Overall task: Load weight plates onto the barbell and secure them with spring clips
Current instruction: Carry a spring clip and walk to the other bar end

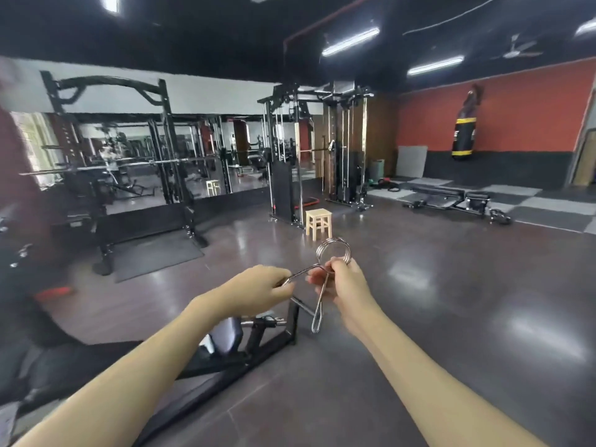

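A chrome spring clip (333, 250) is held up in front of me at chest height, its coil on top. My left hand (258, 290) pinches the end of one handle, which points left. My right hand (342, 283) grips the clip just under the coil, and the other handle hangs down past its palm. A barbell (135, 162) rests on the black power rack (161, 150) at the far left, with bare sleeves as far as I can tell. No weight plates are clearly visible.
A black bench frame (258, 337) lies on the floor just below my hands. A small wooden stool (318, 222) stands ahead beside a cable machine (322, 150). Flat benches (451, 196) and a punching bag (464, 127) are at the right. Dark glossy floor stretches ahead and right.
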